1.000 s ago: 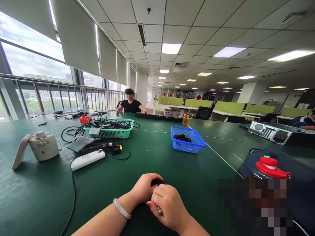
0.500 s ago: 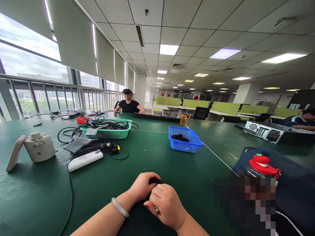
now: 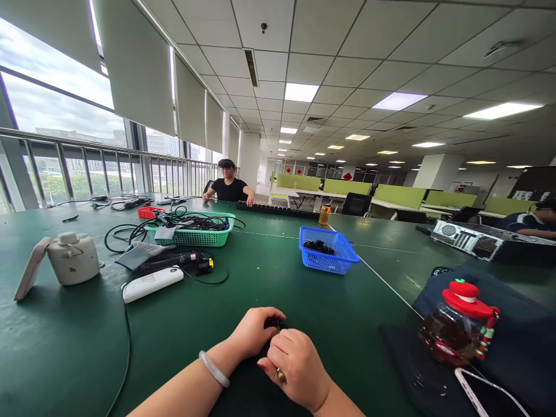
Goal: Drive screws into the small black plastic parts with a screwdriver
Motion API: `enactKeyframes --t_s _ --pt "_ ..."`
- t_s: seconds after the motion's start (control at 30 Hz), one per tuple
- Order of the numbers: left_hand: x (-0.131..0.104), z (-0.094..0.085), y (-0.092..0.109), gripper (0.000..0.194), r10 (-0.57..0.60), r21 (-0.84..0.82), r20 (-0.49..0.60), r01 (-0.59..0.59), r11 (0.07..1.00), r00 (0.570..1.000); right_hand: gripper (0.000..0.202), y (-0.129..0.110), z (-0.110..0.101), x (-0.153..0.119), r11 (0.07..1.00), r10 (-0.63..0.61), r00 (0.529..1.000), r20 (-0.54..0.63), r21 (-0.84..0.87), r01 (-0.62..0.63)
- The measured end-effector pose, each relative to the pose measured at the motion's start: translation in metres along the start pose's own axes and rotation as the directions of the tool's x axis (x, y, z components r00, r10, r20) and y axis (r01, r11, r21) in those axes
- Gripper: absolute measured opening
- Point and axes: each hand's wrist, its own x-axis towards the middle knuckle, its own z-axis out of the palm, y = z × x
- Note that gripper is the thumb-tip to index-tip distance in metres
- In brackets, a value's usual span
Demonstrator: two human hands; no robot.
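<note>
Near the front edge of the green table, my left hand point(image 3: 255, 331) is closed round a small black object point(image 3: 273, 323), which shows between thumb and fingers. A pale bangle circles that wrist. My right hand point(image 3: 297, 366) is a fist just to the right, touching or nearly touching the object; what its fingers hold is hidden. It wears a ring. Farther off, a blue basket point(image 3: 334, 264) holds several small black pieces point(image 3: 319, 247).
At the left are a green basket point(image 3: 200, 237) of cables, a white case point(image 3: 153, 284), a black device point(image 3: 167, 262) and a beige jug point(image 3: 75, 260). A red-lidded jar point(image 3: 454, 330) and phone point(image 3: 471, 391) lie right. A person point(image 3: 229, 185) sits across the table point(image 3: 243, 278).
The view has shifted slightly. Both my hands keep nearly the same pose around the black object. The person across the table has moved a hand slightly.
</note>
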Motion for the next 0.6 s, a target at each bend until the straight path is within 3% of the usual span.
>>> enactKeyframes --t_s 0.33,0.6 --pt "0.001 0.001 -0.002 0.044 0.013 0.067 -0.012 -0.012 0.998 1.000 0.051 0.004 -0.002 -0.002 0.999 0.041 0.999 -0.033 -0.010 -0.042" --pt "0.003 0.005 -0.010 0.046 0.066 0.092 -0.006 -0.065 0.994 0.998 0.050 0.000 0.002 -0.003 0.998 -0.038 0.999 -0.009 -0.044 0.038"
